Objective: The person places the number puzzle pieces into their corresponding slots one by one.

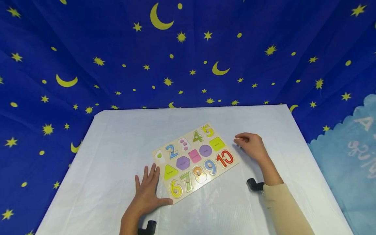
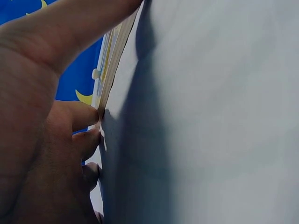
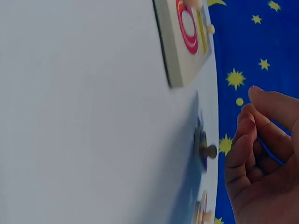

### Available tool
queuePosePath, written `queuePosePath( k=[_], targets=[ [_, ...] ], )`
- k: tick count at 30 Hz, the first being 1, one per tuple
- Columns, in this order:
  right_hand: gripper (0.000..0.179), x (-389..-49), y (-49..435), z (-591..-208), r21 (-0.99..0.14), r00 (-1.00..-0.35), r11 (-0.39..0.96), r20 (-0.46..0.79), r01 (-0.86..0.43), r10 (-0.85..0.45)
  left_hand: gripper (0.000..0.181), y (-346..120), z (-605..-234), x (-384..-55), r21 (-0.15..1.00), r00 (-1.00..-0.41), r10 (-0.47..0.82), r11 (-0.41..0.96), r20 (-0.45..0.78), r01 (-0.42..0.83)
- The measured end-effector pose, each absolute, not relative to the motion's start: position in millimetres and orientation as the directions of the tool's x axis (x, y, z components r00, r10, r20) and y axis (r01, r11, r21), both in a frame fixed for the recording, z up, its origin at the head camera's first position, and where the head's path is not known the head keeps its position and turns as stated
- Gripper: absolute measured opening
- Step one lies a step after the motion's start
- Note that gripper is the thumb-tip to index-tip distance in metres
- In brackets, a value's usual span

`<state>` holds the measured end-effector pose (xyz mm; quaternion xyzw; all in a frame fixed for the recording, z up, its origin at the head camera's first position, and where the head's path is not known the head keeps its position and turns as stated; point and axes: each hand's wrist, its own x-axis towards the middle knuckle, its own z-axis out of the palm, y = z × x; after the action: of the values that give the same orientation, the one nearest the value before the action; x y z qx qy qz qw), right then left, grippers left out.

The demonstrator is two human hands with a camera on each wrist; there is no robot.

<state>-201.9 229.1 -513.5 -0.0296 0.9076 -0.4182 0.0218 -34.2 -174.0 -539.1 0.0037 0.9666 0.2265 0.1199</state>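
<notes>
A wooden number puzzle board (image 1: 190, 194) lies tilted on the white table, with numerals 1 to 10 along two sides and coloured shapes between. Most numerals carry small knobs; the 1 and 3 places (image 1: 184, 144) show pictures with no knob. My left hand (image 1: 146, 194) rests with spread fingers along the board's left edge, thumb at its near corner. To the right of the board hovers my right hand (image 1: 252, 145), fingers loosely bent and holding nothing. In the right wrist view, a dark knobbed piece (image 3: 202, 150) and another knobbed piece (image 3: 201, 212) sit on the table beyond the board's corner.
The white table (image 1: 117, 140) runs back to a blue star-and-moon cloth (image 1: 194, 49). Black devices sit by the left wrist (image 1: 148, 227) and right wrist (image 1: 255, 185). A light blue panel with white lettering (image 1: 352, 147) hangs at the right.
</notes>
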Motion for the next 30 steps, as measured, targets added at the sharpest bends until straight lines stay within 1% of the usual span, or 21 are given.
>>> queuePosePath(
  k=[10,16,20,25,30],
  targets=[
    [0.026,-198.7,260.8,-521.2,-0.737,-1.000,0.676,0.000,-0.006,-0.009,0.141,-174.2,-541.4,-32.8,0.425,-0.968,0.056,0.904,-0.243,-0.054],
    [0.029,-197.4,277.6,-523.6,-0.716,-1.000,0.698,0.000,0.011,0.016,0.140,-174.2,-540.7,-33.3,0.434,-0.974,0.061,0.900,-0.220,-0.041],
    [0.032,-196.5,285.7,-524.3,-0.704,-0.999,0.709,-0.020,0.048,0.049,0.141,-174.2,-540.9,-33.1,0.424,-0.972,0.058,0.904,-0.226,-0.045],
    [0.038,-196.4,293.4,-524.5,-0.716,-0.994,0.691,-0.042,0.102,0.104,0.141,-173.9,-541.9,-33.3,0.422,-0.971,0.052,0.905,-0.234,-0.053],
    [0.037,-199.1,299.2,-527.2,-0.717,-0.991,0.687,-0.039,0.117,0.129,0.142,-174.2,-541.6,-33.1,0.419,-0.969,0.048,0.906,-0.241,-0.059]
  ],
)
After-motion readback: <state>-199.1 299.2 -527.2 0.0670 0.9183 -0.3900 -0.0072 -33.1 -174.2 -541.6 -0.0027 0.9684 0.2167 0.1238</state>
